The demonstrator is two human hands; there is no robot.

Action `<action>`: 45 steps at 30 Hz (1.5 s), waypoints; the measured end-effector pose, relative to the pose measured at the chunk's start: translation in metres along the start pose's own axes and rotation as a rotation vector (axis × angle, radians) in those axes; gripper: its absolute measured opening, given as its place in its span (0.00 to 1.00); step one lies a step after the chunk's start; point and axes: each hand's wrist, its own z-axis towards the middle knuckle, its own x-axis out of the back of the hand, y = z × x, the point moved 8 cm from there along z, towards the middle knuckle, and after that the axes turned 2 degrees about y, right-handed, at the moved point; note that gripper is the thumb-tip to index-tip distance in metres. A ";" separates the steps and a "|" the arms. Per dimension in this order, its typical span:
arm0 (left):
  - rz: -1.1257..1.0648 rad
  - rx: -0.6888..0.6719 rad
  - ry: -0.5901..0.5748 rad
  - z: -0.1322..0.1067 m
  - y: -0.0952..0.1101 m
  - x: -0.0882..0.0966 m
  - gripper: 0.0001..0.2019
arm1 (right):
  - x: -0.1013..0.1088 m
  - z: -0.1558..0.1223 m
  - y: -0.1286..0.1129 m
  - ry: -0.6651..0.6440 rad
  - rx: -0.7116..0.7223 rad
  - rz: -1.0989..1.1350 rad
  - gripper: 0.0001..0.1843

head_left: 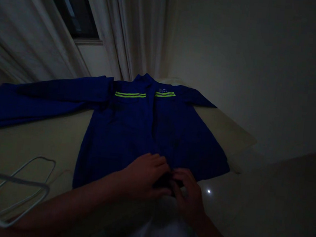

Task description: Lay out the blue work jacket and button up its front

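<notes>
A navy-blue work jacket (145,132) lies spread flat on a beige table (32,143), collar away from me, with two lime-green reflective stripes (130,95) across its chest. One sleeve stretches out to the left. My left hand (144,175) and my right hand (189,196) meet at the jacket's lower front edge. Their fingers pinch a dark fold of the hem (164,180), close together. The closure detail between my fingers is hidden and too dark to make out.
A white cable (19,191) lies looped on the table at lower left. Translucent white plastic (163,234) sits below my hands. Behind the table stand a pale wall (249,67) and white curtains (119,29) beside a dark window (68,5). The table's right edge drops to a glossy floor.
</notes>
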 end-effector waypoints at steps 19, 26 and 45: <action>0.320 -0.160 0.423 -0.029 0.012 0.005 0.12 | 0.002 0.002 -0.033 0.013 0.545 -0.365 0.10; 0.244 -0.055 0.346 -0.033 0.000 0.006 0.09 | 0.009 0.007 -0.034 0.040 0.506 -0.282 0.04; 0.073 -0.087 0.350 -0.037 0.014 -0.001 0.07 | 0.006 0.005 -0.025 0.023 0.463 -0.212 0.03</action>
